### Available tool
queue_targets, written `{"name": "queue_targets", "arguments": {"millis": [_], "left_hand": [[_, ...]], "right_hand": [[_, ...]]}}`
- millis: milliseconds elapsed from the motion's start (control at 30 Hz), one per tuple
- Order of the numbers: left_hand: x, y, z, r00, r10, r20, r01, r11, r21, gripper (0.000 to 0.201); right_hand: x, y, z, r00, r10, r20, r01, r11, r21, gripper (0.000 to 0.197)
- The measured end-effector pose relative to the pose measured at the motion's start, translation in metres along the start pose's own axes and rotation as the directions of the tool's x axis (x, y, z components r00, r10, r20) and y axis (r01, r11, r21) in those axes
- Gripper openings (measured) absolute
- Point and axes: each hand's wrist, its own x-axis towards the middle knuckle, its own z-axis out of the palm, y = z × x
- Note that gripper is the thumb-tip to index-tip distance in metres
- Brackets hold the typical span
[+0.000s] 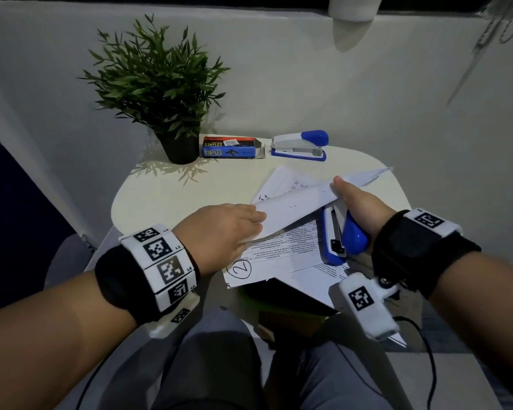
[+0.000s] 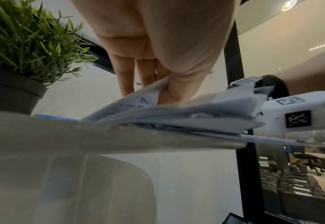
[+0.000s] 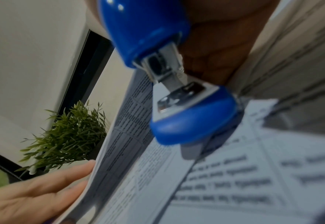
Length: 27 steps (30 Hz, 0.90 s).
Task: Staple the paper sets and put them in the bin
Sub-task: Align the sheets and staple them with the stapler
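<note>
Currently right hand [image 1: 357, 207] grips stapler [image 1: 339, 235]; left hand [image 1: 224, 229] pinches sheets [image 1: 293, 207]. Risk: loosely held sheets shift, so the staple lands misaligned.

A pale rounded table [image 1: 160, 187] stands against a white wall [image 1: 308, 84], a potted plant [image 1: 160, 84] at its far left, office chairs [image 2: 314, 160] beyond dark-framed glass.

Blue stapler [image 3: 177, 91] over papers [image 3: 225, 181], plant [image 3: 68, 136] behind.
</note>
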Motion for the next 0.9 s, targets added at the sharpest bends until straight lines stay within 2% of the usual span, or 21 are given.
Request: {"name": "queue_targets", "arguments": {"millis": [67,133,200,267,300,367,433,533,633,767,833,900], "left_hand": [[-0.004,0.001,0.006,1.0,-0.015,0.013,0.014,0.998,0.055,0.028],[-0.005,0.002,0.011,0.997,0.005,-0.072,-0.004,1.0,0.017,0.024],[-0.004,0.002,0.013,0.984,0.029,-0.177,-0.02,0.998,0.052,0.022],[-0.004,0.004,0.013,0.977,0.008,-0.214,0.016,0.994,0.107,0.029],[-0.005,0.005,0.013,0.977,-0.016,-0.214,0.041,0.992,0.116,0.035],[-0.005,0.006,0.014,0.976,-0.044,-0.212,0.068,0.992,0.105,0.035],[-0.005,0.007,0.016,0.972,-0.02,-0.233,0.045,0.994,0.1,0.026],[-0.002,0.011,0.013,0.967,0.033,-0.253,0.002,0.99,0.138,0.031],[-0.001,0.013,0.008,0.972,0.031,-0.233,0.001,0.991,0.137,0.038],[-0.005,0.014,0.008,0.978,0.014,-0.206,0.012,0.992,0.123,0.038],[-0.005,0.014,0.008,0.976,0.019,-0.219,0.005,0.994,0.112,0.028],[-0.005,0.014,0.007,0.973,0.039,-0.229,-0.006,0.99,0.14,0.006]], "right_hand": [[0.0,-0.001,0.003,0.999,0.006,-0.036,-0.007,0.999,-0.036,0.034],[-0.001,-0.003,0.006,0.998,0.028,-0.058,-0.034,0.994,-0.099,0.037],[-0.001,-0.005,0.006,0.996,0.072,-0.048,-0.079,0.983,-0.166,0.041],[-0.003,-0.01,0.004,0.994,0.103,-0.035,-0.109,0.953,-0.283,0.029],[-0.004,-0.014,0.0,0.993,0.102,-0.054,-0.115,0.925,-0.362,0.026],[-0.003,-0.02,-0.008,0.994,0.041,-0.103,-0.089,0.845,-0.527,0.033],[-0.002,-0.025,-0.014,0.99,-0.007,-0.144,-0.082,0.791,-0.607,0.042],[-0.005,-0.031,-0.021,0.99,-0.025,-0.136,-0.085,0.666,-0.741,0.037],[-0.006,-0.032,-0.028,0.989,-0.055,-0.138,-0.081,0.578,-0.812,0.035],[-0.011,-0.023,-0.026,0.996,-0.022,-0.085,-0.066,0.446,-0.893,0.039],[-0.012,-0.018,-0.023,0.997,-0.036,-0.071,-0.054,0.346,-0.937,0.038],[-0.009,-0.017,-0.024,0.998,-0.017,-0.066,-0.058,0.302,-0.952,0.032]]}}
